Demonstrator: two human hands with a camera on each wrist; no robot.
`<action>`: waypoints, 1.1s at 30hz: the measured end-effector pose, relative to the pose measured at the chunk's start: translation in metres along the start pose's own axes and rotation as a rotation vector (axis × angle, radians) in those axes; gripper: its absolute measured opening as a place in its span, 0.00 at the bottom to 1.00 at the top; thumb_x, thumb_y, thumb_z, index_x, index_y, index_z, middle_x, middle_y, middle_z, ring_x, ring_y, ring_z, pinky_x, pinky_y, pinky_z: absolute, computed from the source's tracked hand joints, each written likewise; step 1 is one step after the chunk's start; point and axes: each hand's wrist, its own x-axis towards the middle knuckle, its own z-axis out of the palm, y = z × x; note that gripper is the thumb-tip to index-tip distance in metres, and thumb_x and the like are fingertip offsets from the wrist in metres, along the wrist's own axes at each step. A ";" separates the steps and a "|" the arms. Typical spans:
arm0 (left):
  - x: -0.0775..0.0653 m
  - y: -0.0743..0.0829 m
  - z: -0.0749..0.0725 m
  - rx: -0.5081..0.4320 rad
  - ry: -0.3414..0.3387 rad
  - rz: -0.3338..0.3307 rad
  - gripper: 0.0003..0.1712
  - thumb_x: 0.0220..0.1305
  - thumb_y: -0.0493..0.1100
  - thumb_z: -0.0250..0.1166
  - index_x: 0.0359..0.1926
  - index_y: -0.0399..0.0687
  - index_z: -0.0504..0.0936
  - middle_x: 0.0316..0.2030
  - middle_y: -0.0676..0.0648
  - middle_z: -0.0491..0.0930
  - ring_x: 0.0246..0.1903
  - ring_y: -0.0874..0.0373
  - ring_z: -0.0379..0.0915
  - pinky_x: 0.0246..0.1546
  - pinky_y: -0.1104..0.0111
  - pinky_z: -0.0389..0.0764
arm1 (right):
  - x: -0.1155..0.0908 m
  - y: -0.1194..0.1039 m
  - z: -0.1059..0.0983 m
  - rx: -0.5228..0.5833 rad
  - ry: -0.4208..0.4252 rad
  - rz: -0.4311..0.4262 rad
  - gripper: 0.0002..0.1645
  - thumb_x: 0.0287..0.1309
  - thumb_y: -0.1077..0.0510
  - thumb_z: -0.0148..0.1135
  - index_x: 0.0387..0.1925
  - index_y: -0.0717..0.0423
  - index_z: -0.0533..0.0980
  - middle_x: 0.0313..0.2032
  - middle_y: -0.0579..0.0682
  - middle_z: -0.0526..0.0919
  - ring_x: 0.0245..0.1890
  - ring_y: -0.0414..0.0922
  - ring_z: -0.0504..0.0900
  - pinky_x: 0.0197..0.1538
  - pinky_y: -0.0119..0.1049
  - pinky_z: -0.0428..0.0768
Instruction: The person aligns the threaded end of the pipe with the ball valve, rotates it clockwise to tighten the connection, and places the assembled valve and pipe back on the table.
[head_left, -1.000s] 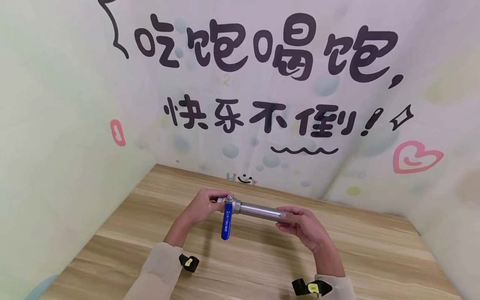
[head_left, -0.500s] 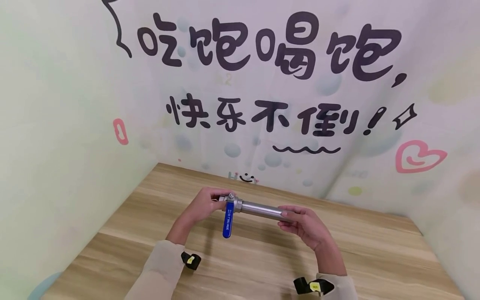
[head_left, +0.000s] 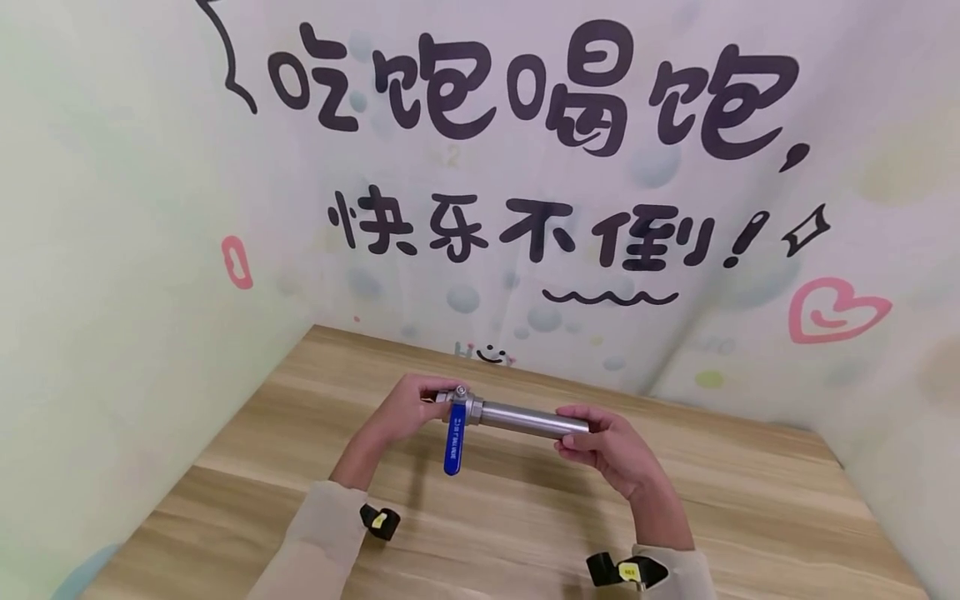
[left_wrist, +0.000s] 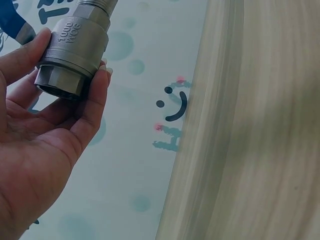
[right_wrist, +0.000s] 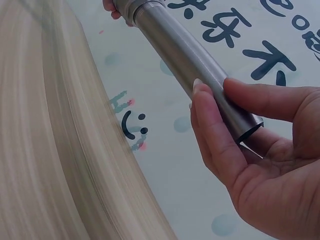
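A steel ball valve (left_wrist: 75, 42) with a blue lever handle (head_left: 453, 442) is joined to a smooth metal pipe (head_left: 517, 419). Both are held above the table, the pipe running rightward from the valve. My left hand (head_left: 408, 407) grips the valve body by its free end, thumb on the near side and fingers behind. In the left wrist view, the valve's hexagonal end opening faces the palm. My right hand (head_left: 607, 442) holds the pipe's far end between thumb and fingers; the right wrist view shows the pipe's open end (right_wrist: 250, 132) near the palm. The lever points toward me.
A wood-grain table (head_left: 487, 517) lies beneath the hands. Behind it hangs a pale printed backdrop (head_left: 450, 167) with large dark lettering, and further pale panels stand at left and right. Black devices (head_left: 626, 571) with yellow labels are strapped at both wrists.
My right thumb has shifted lower along the pipe's end, so more of that end shows. The valve and left hand hold nearly the same position, with a slight camera shift.
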 end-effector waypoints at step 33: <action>0.000 0.000 -0.001 -0.025 0.012 -0.027 0.18 0.65 0.34 0.62 0.55 0.35 0.80 0.50 0.38 0.82 0.39 0.47 0.77 0.40 0.62 0.83 | -0.002 -0.004 0.004 -0.006 -0.034 0.004 0.30 0.66 0.60 0.59 0.60 0.78 0.63 0.41 0.58 0.81 0.36 0.42 0.86 0.47 0.34 0.83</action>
